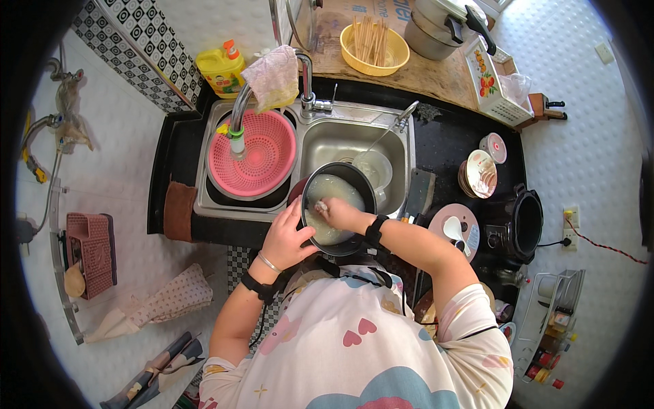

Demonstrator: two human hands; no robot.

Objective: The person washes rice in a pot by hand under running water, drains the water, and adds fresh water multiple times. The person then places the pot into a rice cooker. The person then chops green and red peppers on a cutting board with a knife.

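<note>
A dark cooking pot (368, 179) is tilted in front of me at the sink's near edge. Cloudy whitish water with rice (334, 189) fills much of it. My left hand (291, 230) grips the pot's left wall, thumb near the rim. Inside the pot, my right hand (340, 213) is curled, with white rice grains showing at its fingers. Just behind the pot, a clear plastic container (380, 166) stands in the steel sink basin (327, 135). A thin stream from a small tap (407, 115) runs into it.
A pink colander (273, 140) sits in the left basin, under a cloth-draped faucet (306, 76). Right of the sink lie a cleaver (421, 186) and a pink plate (442, 214) with a white spoon. Stacked bowls (480, 174) and a black cooker (493, 230) stand farther right.
</note>
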